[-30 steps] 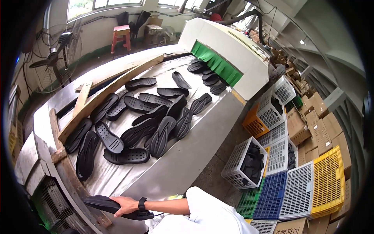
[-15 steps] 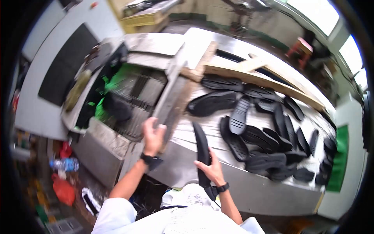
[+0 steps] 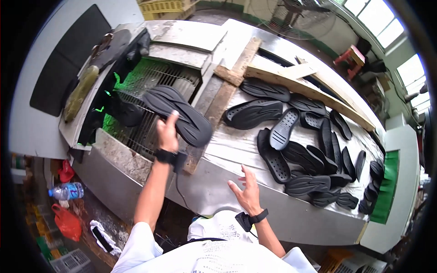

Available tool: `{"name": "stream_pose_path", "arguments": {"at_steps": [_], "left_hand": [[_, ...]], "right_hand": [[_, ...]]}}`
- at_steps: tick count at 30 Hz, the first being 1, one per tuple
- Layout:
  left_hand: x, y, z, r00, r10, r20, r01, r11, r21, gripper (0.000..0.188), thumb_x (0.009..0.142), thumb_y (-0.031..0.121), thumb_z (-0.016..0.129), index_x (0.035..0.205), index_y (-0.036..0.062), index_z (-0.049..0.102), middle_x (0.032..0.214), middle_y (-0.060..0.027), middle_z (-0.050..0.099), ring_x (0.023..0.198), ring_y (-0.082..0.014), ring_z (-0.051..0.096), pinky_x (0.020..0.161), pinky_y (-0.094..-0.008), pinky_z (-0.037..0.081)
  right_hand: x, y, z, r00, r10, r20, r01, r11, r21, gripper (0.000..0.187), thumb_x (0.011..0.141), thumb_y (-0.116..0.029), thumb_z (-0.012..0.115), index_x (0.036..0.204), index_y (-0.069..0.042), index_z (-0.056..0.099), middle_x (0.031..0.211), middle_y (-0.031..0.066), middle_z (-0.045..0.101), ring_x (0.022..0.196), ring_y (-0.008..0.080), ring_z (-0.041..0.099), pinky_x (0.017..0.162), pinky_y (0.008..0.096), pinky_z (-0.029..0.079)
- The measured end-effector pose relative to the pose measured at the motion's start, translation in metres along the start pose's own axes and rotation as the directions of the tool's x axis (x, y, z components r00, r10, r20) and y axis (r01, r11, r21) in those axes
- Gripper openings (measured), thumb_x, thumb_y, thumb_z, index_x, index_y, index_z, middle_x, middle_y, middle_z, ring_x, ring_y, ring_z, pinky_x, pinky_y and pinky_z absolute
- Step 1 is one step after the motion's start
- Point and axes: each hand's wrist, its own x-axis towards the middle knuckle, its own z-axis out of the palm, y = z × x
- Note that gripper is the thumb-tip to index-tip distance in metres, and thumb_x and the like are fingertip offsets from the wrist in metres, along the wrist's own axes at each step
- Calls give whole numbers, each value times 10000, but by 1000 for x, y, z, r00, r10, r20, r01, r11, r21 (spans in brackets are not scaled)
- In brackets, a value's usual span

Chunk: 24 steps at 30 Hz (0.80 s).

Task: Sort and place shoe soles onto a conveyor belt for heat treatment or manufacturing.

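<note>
My left hand grips a black shoe sole by its edge, thumb on top. The sole is held tilted above the slatted metal conveyor and the wooden strip beside it. Deeper in the green-lit opening, another dark sole lies on the conveyor. My right hand is empty, fingers apart, over the front edge of the metal table. To its right, several black soles lie loosely on the white cloth, one grey sole among them.
A wooden strip separates the conveyor from the cloth, and wooden boards run along the back. A green flap hangs at the right end. At lower left are a water bottle and a red bag. A fan stands behind.
The black sole has passed from my right hand to my left. My left hand now holds it over the conveyor side; my right hand has let go and opened.
</note>
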Motion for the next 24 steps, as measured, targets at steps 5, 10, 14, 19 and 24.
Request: {"name": "stream_pose_path", "arguments": {"at_steps": [5,10,14,19,24], "left_hand": [[156,27,-63,805,534,-260,-132,587,799,706,803,283,851,1256,-151,526,1157,-229,653,1026,-374,636,953,-444,503],[60,0,2,625,751,210,-546,228,806,602,867,110,734,1389,-38,473,1369,-222,497,1291,-374,462,1125,-472,357],[-20,-83,72,841,258,476,-540,458,706,516,847,82,713,1326,26,531,1346,-149,509,1268,-287,493,1093,-409,403],[-14,-181,140,825,121,552,-551,390,738,834,780,204,788,1464,-36,376,1439,-229,433,1349,-391,425,1167,-444,327],[-1,-205,170,843,-18,538,-503,329,799,686,798,229,783,1378,5,493,1282,-219,587,1204,-401,553,1022,-463,439]], "right_hand": [[-12,27,2,993,114,-4,-114,993,19,649,856,-290,775,1395,-47,508,1224,148,608,900,233,691,770,386,555],[-18,70,-33,957,272,-97,-273,962,7,576,875,-270,748,1360,-34,549,1170,140,653,851,226,706,780,380,553],[-10,95,-53,942,330,-57,-331,944,1,574,871,-261,747,1367,-49,550,1148,110,674,843,221,701,781,380,550],[2,100,-64,948,317,1,-317,947,45,575,863,-250,756,1362,-45,556,1105,111,697,843,225,704,774,376,553],[1,112,-76,949,315,-24,-310,943,117,546,863,-214,763,1343,-36,574,1043,119,723,789,211,707,726,351,567]]}}
